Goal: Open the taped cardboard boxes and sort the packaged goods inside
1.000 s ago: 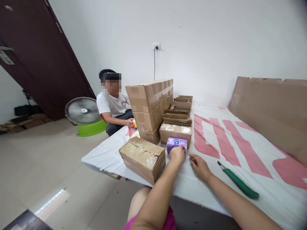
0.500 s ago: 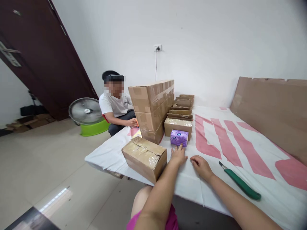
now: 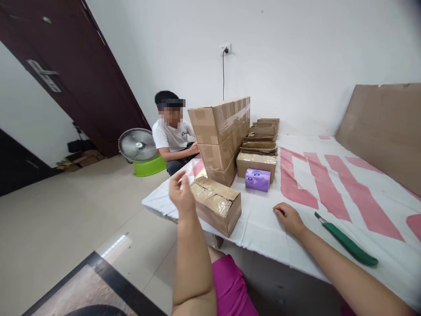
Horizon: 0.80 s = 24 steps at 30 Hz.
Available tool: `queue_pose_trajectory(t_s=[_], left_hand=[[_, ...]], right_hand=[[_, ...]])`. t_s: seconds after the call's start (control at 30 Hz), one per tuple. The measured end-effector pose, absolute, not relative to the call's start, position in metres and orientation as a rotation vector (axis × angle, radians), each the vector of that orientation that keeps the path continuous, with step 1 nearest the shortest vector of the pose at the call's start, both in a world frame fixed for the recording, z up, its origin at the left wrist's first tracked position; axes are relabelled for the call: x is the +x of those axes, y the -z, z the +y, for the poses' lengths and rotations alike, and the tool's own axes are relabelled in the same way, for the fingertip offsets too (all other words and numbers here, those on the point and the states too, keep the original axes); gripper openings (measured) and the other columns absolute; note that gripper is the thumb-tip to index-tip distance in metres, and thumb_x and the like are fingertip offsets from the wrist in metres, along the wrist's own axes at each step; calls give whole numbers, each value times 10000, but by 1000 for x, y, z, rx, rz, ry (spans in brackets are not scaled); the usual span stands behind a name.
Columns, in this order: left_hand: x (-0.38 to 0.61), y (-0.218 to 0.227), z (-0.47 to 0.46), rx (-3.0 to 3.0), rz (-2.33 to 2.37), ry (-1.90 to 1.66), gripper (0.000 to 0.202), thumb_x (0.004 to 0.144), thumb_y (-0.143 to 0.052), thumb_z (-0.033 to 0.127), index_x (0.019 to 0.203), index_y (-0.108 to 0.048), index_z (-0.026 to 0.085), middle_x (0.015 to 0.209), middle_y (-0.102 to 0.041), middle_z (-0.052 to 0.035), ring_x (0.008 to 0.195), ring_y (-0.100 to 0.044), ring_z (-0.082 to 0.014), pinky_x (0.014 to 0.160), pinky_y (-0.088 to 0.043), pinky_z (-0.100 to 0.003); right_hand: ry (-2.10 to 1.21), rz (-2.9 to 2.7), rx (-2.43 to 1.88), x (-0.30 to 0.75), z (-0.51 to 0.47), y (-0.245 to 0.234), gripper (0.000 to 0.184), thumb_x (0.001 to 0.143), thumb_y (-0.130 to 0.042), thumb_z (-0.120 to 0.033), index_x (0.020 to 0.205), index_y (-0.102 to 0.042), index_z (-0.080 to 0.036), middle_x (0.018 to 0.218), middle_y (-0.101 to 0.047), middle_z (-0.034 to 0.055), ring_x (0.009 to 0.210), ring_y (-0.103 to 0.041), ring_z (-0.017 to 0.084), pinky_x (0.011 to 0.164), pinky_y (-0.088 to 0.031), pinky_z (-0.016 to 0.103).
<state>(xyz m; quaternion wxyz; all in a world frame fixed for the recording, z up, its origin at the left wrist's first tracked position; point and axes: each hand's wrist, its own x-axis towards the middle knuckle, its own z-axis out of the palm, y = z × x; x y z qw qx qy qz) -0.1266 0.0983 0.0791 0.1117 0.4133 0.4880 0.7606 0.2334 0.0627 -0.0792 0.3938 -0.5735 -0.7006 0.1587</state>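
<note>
The scene is seen from a single head-worn camera, aimed forward and down. The left hand [image 3: 182, 195] and right hand [image 3: 289, 217] are caught close below; stacked cartons [image 3: 219, 134] are taken in beyond them.

The box [image 3: 215, 204] was matt brown cardboard, banded with glossy clear tape [image 3: 206, 191]; at its 2 o'clock the purple pack [image 3: 257, 180] wore shiny plastic film; matt, creased cloth covered the table [image 3: 259, 221].

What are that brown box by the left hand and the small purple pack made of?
The brown box looks like matte cardboard, glossy clear tape wrinkled over its seams. The purple pack seems wrapped in printed plastic film, going by its faint sheen; paper is possible.
</note>
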Motion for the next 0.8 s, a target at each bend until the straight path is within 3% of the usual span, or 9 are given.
queue_pose_trajectory(t_s=[0.07, 0.17, 0.27, 0.47, 0.57, 0.67, 0.8], left_hand=[[-154, -58, 117, 667, 1612, -2157, 241, 899, -445, 285, 1057, -599, 190, 1188, -631, -24, 1147, -574, -138, 977, -442, -245], [-166, -31, 134, 525, 1604, -1898, 258, 905, -388, 273, 980, -599, 146, 1066, -667, -57, 1048, -631, -168, 890, -500, -272], [-151, -21, 140, 633, 1469, -1657, 324, 938, -377, 333, 916, -634, 137, 953, -705, -75, 975, -665, -187, 882, -521, -299], [-103, -25, 131, 996, 1093, -1078, 360, 921, -504, 442, 1085, -682, 175, 1160, -703, -98, 1124, -626, -240, 944, -516, -351], [-75, -30, 120, 1314, 920, -696, 461, 870, -558, 524, 1251, -596, 267, 1299, -625, -73, 1255, -526, -280, 871, -554, -367], [-40, -34, 107, 1494, 776, -522, 541, 831, -607, 508, 1325, -497, 316, 1350, -554, -74, 1271, -491, -288, 768, -581, -326], [10, -33, 93, 1582, 671, -434, 548, 836, -598, 465, 1322, -428, 279, 1295, -529, -106, 1081, -598, -239, 728, -573, -322]], right_hand=[[-395, -1780, -1462, 233, 64, 80, 224, 848, -457, -333, 817, -649, -222, 882, -676, 60, 875, -610, 218, 832, -471, 383], [-375, -1787, -1479, 232, 65, 81, 222, 845, -455, -308, 818, -655, -215, 876, -673, 64, 876, -608, 219, 831, -470, 386], [-361, -1828, -1494, 230, 66, 80, 214, 829, -473, -262, 843, -678, -204, 899, -675, 72, 885, -611, 209, 844, -477, 375], [-375, -2022, -1511, 260, 39, 64, 213, 735, -623, -265, 918, -731, -245, 1058, -710, 59, 1000, -631, 222, 921, -487, 369], [-265, -1989, -1638, 305, 5, 53, 245, 801, -558, -342, 924, -729, -218, 1044, -708, 115, 1016, -626, 279, 937, -471, 456], [-87, -1875, -1821, 359, -33, 48, 320, 774, -567, -397, 956, -714, -179, 1098, -678, 183, 1060, -598, 356, 954, -431, 551], [-131, -1766, -2074, 406, -78, 53, 352, 732, -572, -384, 1015, -696, -216, 992, -713, 115, 919, -666, 282, 832, -524, 421]])
